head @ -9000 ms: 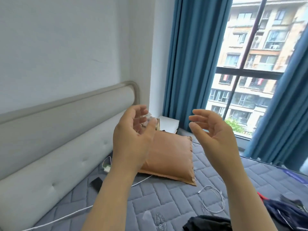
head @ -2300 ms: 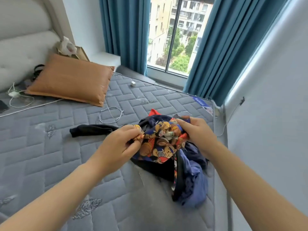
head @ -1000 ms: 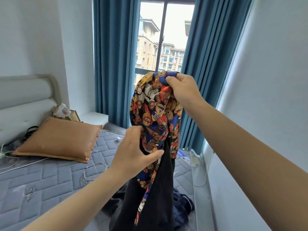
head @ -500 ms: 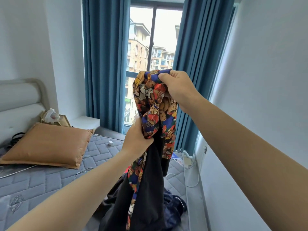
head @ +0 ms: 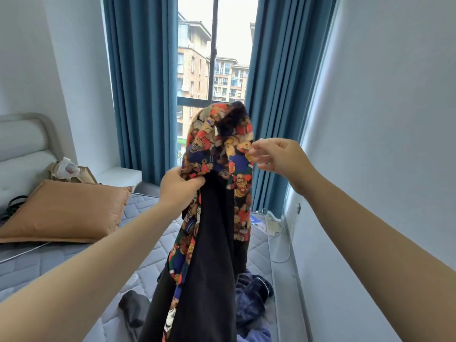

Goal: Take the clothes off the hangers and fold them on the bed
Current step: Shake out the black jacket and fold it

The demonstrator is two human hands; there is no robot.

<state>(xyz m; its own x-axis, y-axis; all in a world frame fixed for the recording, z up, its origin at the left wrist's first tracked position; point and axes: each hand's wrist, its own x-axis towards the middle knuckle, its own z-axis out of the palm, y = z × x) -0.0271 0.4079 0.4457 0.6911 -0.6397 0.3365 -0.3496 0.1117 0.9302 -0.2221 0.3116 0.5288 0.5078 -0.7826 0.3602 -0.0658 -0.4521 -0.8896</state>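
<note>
1 bear-print garment (head: 217,154), soft, black-lined, hanging above quilted bed (head: 145,270) | left hand (head: 180,187) gripping its bunched fabric | right hand (head: 280,159) beside it, fingers blurred, grip not discernible | 1 navy heap (head: 251,299) lying on bed

An orange pillow (head: 64,211) is laid flat before a crumpled bag (head: 71,171); blue curtains (head: 143,82) are drawn apart at the window (head: 195,58).

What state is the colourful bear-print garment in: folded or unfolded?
Unfolded: the colourful bear-print garment hangs bunched, gripped by the left hand, above the grey quilted mattress.
</note>
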